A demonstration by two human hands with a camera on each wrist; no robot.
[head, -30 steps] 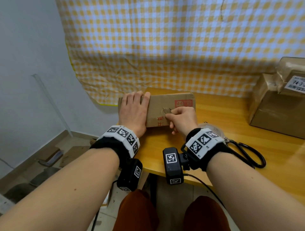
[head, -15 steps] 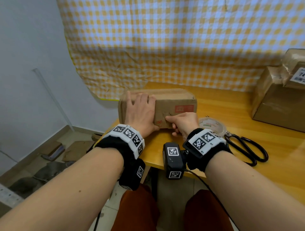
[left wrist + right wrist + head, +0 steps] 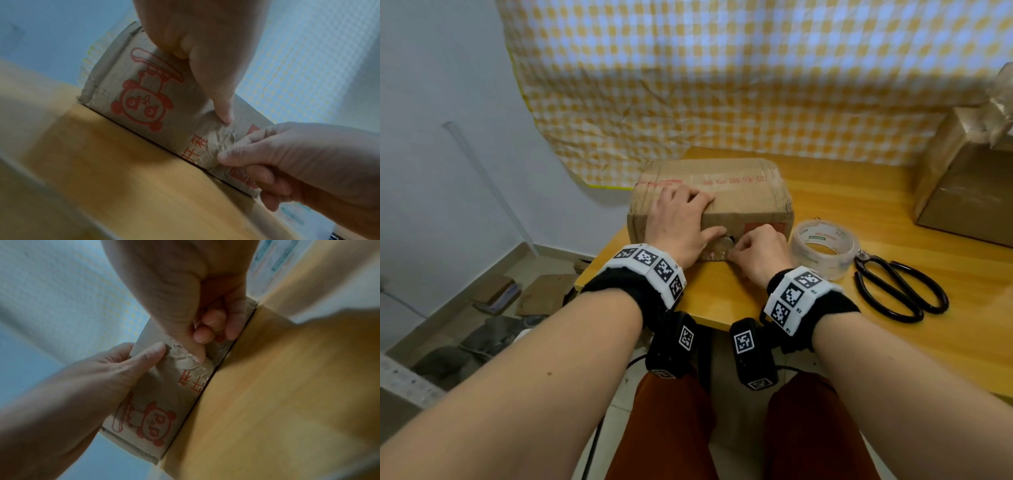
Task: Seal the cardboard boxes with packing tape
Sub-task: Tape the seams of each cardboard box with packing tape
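Box point(image 3: 736, 202) sits on table point(image 3: 825, 342), 12 o'clock of the seated person. Left hand point(image 3: 681, 226) draped over its top, thumb on the front. Right hand point(image 3: 758, 255) pinching crumpled tape there. Tape roll point(image 3: 823, 245) at box's 3 o'clock; scissors point(image 3: 900, 291) beyond.

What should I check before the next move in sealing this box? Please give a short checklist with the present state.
1. Cardboard box flat on the table: ok.
2. Left hand steadies the box, thumb on the front: ok.
3. Right hand pinches the crumpled patch on the front face: ok.
4. Patch lies smooth: not ok, wrinkled.
5. Tape roll and scissors near the right hand: ok.
6. Top seam taped: cannot tell.
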